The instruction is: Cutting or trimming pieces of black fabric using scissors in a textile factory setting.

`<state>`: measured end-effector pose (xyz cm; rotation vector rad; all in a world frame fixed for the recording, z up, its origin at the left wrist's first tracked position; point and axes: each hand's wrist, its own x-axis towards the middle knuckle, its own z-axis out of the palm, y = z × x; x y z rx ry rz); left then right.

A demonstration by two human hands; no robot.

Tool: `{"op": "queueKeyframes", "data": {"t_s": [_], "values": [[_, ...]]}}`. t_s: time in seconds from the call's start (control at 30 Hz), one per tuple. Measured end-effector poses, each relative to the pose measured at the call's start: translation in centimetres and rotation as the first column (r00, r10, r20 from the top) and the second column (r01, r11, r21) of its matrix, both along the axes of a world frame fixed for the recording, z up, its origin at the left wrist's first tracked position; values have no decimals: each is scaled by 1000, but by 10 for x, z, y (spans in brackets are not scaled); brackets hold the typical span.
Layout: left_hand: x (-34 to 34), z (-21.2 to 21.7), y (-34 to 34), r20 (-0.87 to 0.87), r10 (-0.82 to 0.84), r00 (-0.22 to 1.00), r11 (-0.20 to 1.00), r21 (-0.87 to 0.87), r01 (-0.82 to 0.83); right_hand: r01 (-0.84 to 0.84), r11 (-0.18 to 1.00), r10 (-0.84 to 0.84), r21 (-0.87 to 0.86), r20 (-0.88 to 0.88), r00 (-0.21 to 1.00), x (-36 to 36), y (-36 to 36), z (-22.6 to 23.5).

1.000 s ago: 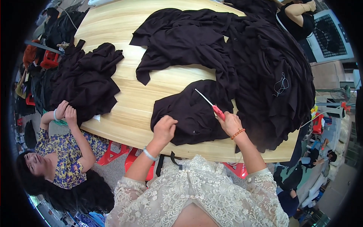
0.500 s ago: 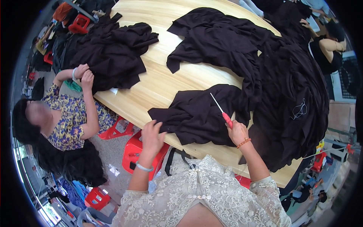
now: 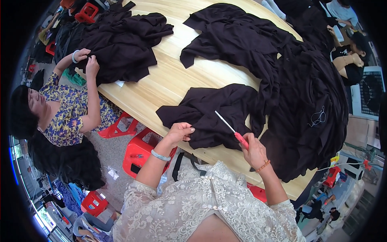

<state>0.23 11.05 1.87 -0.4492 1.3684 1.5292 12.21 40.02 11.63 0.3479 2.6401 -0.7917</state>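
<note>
dark cloth (image 3: pixel 219 104) spread just beyond left fingers (image 3: pixel 186 131), which, splayed earlier, are now drawn in at its edge; pinch made likelier, cannot be told. red-handled tool (image 3: pixel 240 139) gripped by right fingers (image 3: pixel 252 142).

The head view comes from the left of two wide fisheye cameras worn side by side on the person's head, upright and unmirrored. It looks steeply down past the lace top (image 3: pixel 205 195) at the near side and out across the wooden surface (image 3: pixel 165 84), whose near edge runs aslant from the left toward the near right. The left hand (image 3: pixel 179 133) and right hand (image 3: pixel 254 152) fall around the middle, close enough for single fingers to show. The lens reaches wide, taking in a co-worker (image 3: pixel 62 115) at the left and floor (image 3: pixel 113 162) at the near left; straight lines bow toward its dark, rounded rim.
</note>
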Motion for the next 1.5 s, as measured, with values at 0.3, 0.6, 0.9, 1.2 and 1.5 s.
{"op": "queueKeyframes", "data": {"t_s": [0.3, 0.6, 0.9, 1.2, 1.5], "values": [[31, -22, 6, 195, 241, 951, 946, 170, -275, -408, 910, 415, -79, 231, 880, 24, -16, 26], [39, -15, 8, 205, 339, 918, 917, 146, -371, -449, 889, 458, -91, 153, 876, 8, -28, 35], [44, -17, 6, -61, -30, 998, 999, -21, 29, -352, 933, 359, -73, 151, 921, 16, -15, 28], [15, -10, 45, -71, 127, 989, 985, 122, -118, -297, 955, 291, 14, 152, 944, 10, -18, 37], [20, -13, 46, -263, 69, 962, 996, 65, -54, -322, 946, 309, 25, 220, 925, -11, -11, 45]]}}
